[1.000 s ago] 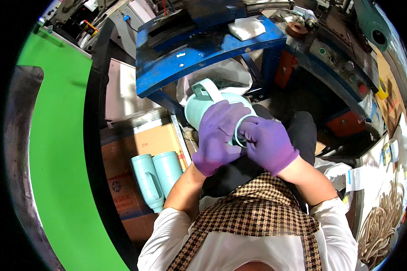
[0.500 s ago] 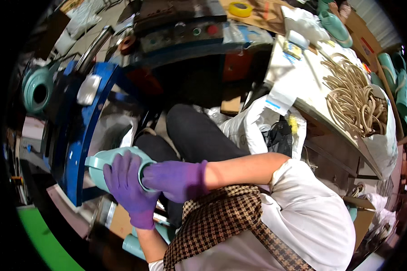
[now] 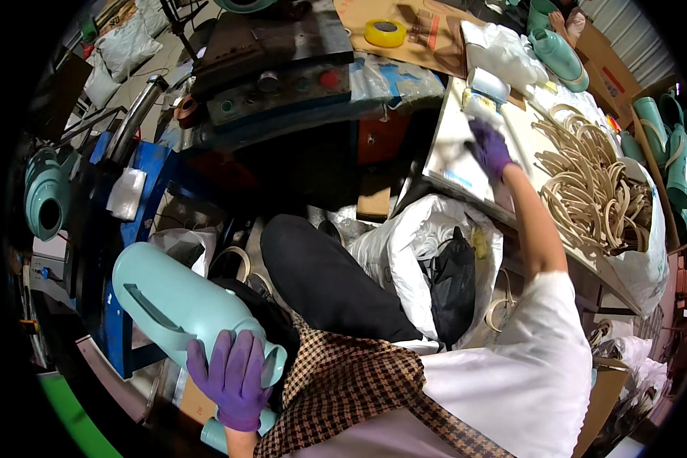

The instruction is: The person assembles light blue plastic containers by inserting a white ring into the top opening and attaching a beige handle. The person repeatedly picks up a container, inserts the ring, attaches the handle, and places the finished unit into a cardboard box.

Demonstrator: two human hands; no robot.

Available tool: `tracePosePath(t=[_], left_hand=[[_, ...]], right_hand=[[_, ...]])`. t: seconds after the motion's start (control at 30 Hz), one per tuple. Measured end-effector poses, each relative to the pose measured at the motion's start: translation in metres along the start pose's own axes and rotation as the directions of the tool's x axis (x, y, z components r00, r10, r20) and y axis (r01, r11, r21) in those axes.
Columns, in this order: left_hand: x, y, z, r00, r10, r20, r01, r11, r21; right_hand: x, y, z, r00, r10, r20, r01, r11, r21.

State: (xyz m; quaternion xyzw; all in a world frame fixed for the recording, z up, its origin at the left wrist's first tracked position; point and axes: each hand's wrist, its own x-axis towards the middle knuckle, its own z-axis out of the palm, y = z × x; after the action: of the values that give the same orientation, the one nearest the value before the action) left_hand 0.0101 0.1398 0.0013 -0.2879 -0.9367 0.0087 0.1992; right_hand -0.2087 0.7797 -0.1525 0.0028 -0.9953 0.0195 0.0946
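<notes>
My left hand [image 3: 233, 380], in a purple glove, rests with its fingers over the neck end of a pale teal thermos casing [image 3: 160, 294]. The casing lies tilted across my lap, its side handle facing up. Out over the white side table [image 3: 523, 126], my right hand [image 3: 490, 149], gloved the same way, is smeared by motion, so its fingers do not read clearly. Close beyond it lies a white cylindrical container [image 3: 488, 84]. Whether this hand holds or touches anything does not show.
A heap of beige straps [image 3: 588, 179] lies right of my right hand. An open white sack [image 3: 404, 244] stands by my knee. Ahead is a machine with a button panel [image 3: 278, 95]; a blue frame [image 3: 149, 187] stands left. More teal casings [image 3: 679, 156] fill a carton, far right.
My right hand has left the casing's opening and swung out to the side table. The casing has turned and come nearer, showing its handle, with my left hand still on it.
</notes>
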Motion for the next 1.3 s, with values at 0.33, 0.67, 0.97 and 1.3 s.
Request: tracePosePath(t=[0.33,0.67,0.97,1.3], left_hand=[[0.011,0.009,0.012,0.997,0.073,-0.025,-0.073,0.997,0.018],[-0.001,0.031,0.030,0.910,0.414,0.010,-0.410,0.904,-0.121],[-0.012,0.031,0.040,0.883,0.469,0.014,-0.468,0.882,-0.055],[-0.028,0.038,0.054,0.881,0.474,0.016,-0.474,0.881,-0.008]], right_hand=[[-0.053,-0.059,-0.031,0.992,0.118,0.049,-0.112,0.622,0.775],[-0.107,-0.078,-0.022,0.938,-0.126,-0.322,0.223,0.932,0.285],[-0.082,-0.063,-0.014,0.922,-0.060,-0.382,0.094,0.993,0.069],[-0.084,-0.068,-0.001,0.933,0.173,-0.314,-0.056,0.935,0.350]])
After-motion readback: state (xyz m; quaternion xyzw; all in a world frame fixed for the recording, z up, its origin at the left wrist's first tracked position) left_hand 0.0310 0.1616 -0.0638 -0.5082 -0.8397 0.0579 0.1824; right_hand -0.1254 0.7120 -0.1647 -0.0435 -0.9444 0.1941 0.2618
